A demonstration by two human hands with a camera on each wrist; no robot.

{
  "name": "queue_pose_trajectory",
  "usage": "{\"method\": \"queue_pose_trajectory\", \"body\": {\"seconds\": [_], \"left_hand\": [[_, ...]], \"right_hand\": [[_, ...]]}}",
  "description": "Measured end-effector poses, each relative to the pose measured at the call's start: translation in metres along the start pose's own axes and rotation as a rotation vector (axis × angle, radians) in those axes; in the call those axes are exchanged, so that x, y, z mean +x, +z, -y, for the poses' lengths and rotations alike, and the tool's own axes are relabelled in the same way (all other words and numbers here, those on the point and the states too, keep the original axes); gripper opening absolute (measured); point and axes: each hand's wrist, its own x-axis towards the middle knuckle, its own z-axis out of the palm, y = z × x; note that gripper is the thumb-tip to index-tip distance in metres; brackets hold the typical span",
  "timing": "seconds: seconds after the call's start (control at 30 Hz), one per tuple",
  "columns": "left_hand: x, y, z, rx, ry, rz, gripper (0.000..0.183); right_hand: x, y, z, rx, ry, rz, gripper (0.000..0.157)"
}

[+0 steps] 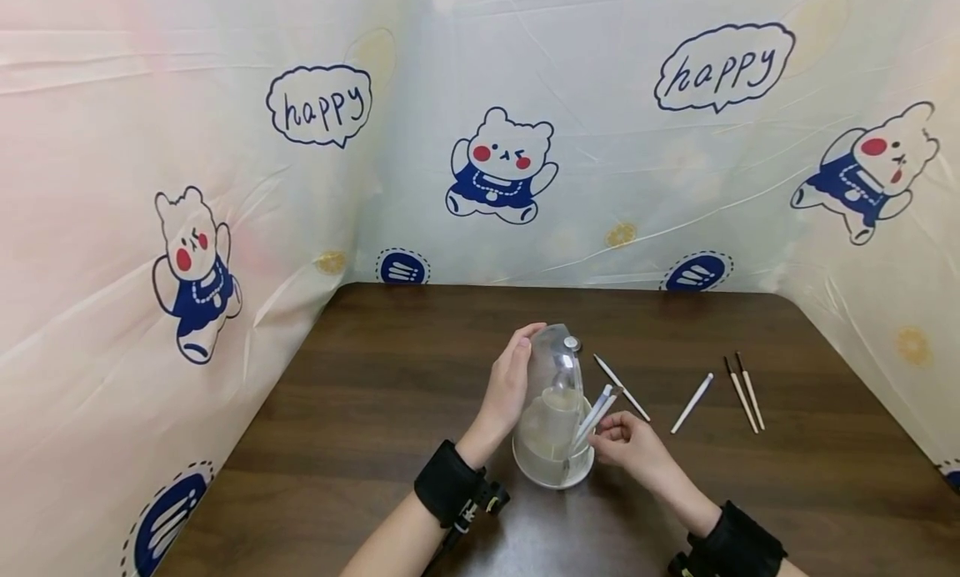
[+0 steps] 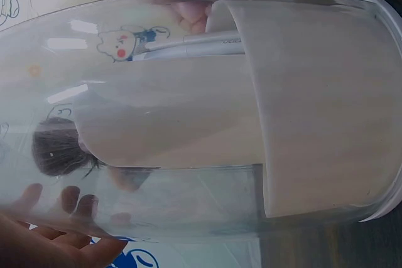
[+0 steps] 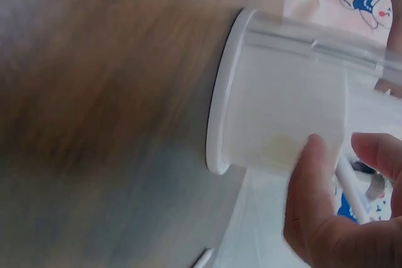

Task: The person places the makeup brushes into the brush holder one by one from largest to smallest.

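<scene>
A makeup brush holder (image 1: 542, 444) with a white base, a pale inner cup and a clear domed cover stands on the table. My left hand (image 1: 510, 381) grips the cover's upper left side, its fingertips showing through the plastic in the left wrist view. White-handled makeup brushes (image 1: 597, 414) lean out at the holder's right side. Close to them is my right hand (image 1: 633, 449), fingers loosely bent; in the right wrist view its thumb and forefinger are apart with nothing pinched. A dark fluffy brush head (image 2: 59, 147) shows inside the cover.
On the brown table (image 1: 390, 377), a slim white brush (image 1: 624, 389) lies just right of the holder. Farther right lie another white brush (image 1: 692, 403) and two dark-tipped brushes (image 1: 741, 396). A printed sheet (image 1: 585, 177) surrounds the table's back and sides.
</scene>
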Motion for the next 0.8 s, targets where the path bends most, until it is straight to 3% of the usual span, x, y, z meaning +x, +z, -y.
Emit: {"method": "queue_pose_trajectory", "body": {"seconds": [0.27,0.5,0.8], "left_hand": [[-0.001,0.0,0.0,-0.003,0.002,-0.01,0.047],[-0.001,0.0,0.001,-0.014,-0.01,0.011,0.048],[0.0,0.0,0.003,-0.018,-0.016,0.024,0.048]], "right_hand": [[-0.018,0.016,0.003,-0.105,-0.012,-0.035,0.05],[-0.031,0.03,0.006,-0.054,0.022,0.048,0.072],[-0.036,0.039,0.008,0.017,-0.039,0.086,0.077]]}}
